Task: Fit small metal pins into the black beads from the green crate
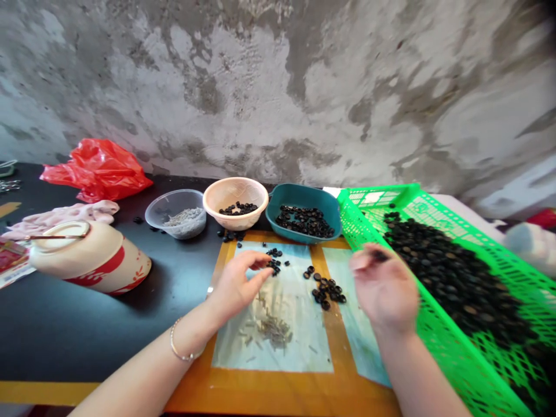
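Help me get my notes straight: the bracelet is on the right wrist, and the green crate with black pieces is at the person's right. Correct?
Not quite. The head view shows the bracelet on the left wrist; the green crate with black pieces is at the person's right.

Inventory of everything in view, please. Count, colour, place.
Wall: 1, grey-white, behind
Table: 1, black, beneath
Bag: 1, red, back left
Cloth: 1, pinkish, left
Jar: 1, cream-red, left
Paper: red-white, left edge
Clear bowl: 1, back
Grey bits: many, clear bowl
Pink bowl: 1, back centre
Teal bowl: 1, right of pink
Crate: 1, green, right
Black pieces: many, crate, both coloured bowls, board, table
Board: 1, brown with pale-blue areas, front centre
Pins: many, greyish, board
Edge items: too blurred or small
Bracelet: 1, left wrist
Left hand, right hand: 2, bare, over board
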Motion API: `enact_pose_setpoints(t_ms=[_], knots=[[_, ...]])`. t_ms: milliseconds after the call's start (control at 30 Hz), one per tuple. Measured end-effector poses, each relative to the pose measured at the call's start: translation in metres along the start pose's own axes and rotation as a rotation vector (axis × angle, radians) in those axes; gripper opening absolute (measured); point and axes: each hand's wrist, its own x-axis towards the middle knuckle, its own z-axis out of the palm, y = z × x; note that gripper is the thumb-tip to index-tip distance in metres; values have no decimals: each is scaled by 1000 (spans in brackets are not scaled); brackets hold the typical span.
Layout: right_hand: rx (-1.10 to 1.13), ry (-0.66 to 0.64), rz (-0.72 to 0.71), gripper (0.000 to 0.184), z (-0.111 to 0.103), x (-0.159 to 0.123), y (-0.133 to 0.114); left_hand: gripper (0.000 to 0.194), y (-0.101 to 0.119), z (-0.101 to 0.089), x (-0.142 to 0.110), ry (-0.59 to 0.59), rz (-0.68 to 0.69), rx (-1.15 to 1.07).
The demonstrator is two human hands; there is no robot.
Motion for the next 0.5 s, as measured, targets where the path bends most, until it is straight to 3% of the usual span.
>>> enact_pose_setpoints(t_ms=[67,167,233,300,400,500], knots=[[217,212,10,47,-17,16,-10,17,-12,-7,8,19,-14,150],[196,197,184,54,-19,22,-10,20,-25,-10,12,-56,-25,323],[-62,-32,330,31,-4,11,-3,21,-29,-7,10,-118,3,403],[-430,-434,391,9,16,-6,5,23,-31,-3,8,-155,46,455],[-795,-928,262,9,39,-27,12,22,-31,3,7,-192,112,481],[-940,-1138,156,9,45,-34,18,18,-30,7,8,-216,142,480]])
